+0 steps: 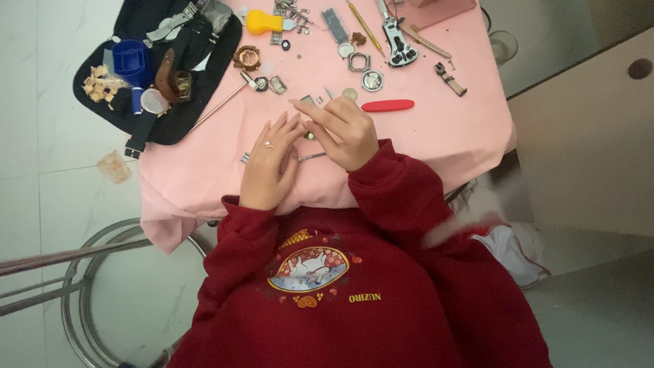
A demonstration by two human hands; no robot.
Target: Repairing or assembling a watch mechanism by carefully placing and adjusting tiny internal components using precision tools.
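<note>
My left hand point(267, 163), with a ring on one finger, lies on the pink cloth-covered table point(443, 136), its fingertips reaching a small metal watch part point(310, 135). My right hand point(345, 131) pinches that part between thumb and fingers, just above the cloth. A thin pair of metal tweezers point(312, 157) lies under and between both hands. The red sleeves of my sweatshirt cover both wrists.
A red-handled tool point(387, 105) lies just right of my right hand. Farther back are round watch cases point(372, 80), a yellow-handled tool point(262, 22), a case opener point(398, 42) and loose straps. A black pouch point(170, 88) with watches overhangs the table's left. A metal stool frame point(88, 286) stands lower left.
</note>
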